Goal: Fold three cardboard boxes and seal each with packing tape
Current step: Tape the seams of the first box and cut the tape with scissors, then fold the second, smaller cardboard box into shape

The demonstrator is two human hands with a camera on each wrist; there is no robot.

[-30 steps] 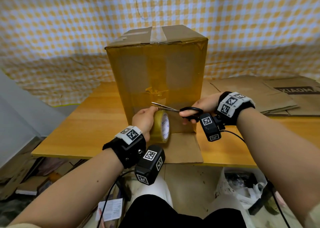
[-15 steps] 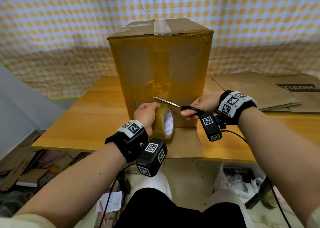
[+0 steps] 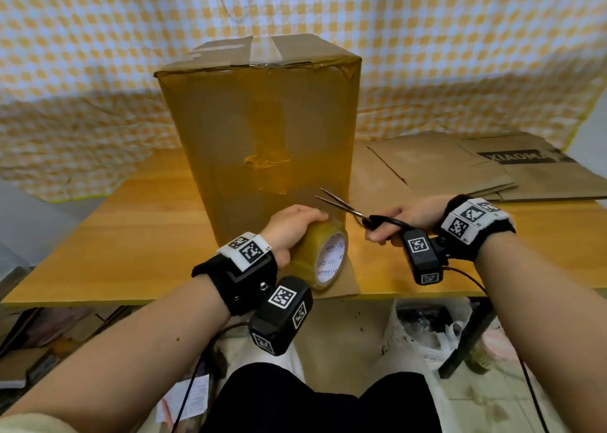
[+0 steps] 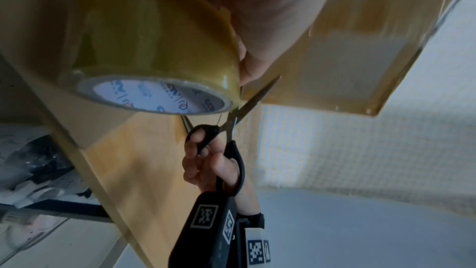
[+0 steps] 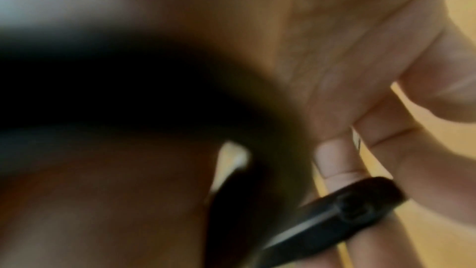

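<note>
A tall cardboard box [image 3: 262,127] stands upright on the wooden table [image 3: 131,235], its near face covered in shiny yellowish tape and its top flaps taped. My left hand [image 3: 289,229] grips a roll of packing tape [image 3: 323,257] against the box's lower right corner; the same roll [image 4: 144,52] fills the left wrist view. My right hand [image 3: 397,219] holds black-handled scissors [image 3: 348,206] with the blades parted, tips close to the box just above the roll. In the left wrist view the scissors [image 4: 231,121] point at the tape beside the roll. The right wrist view shows blurred fingers [image 5: 386,109] on a black handle [image 5: 335,211].
Flattened cardboard boxes [image 3: 460,166] lie on the table at the right, one printed with dark letters. A flat cardboard piece [image 3: 341,278] lies under the box at the table's front edge. A checked cloth [image 3: 98,71] hangs behind. A plastic bag [image 3: 427,327] sits on the floor below.
The scissors' blades have parted and shifted right, toward the box's right corner above the roll. My left hand and the roll moved slightly right along the box's base.
</note>
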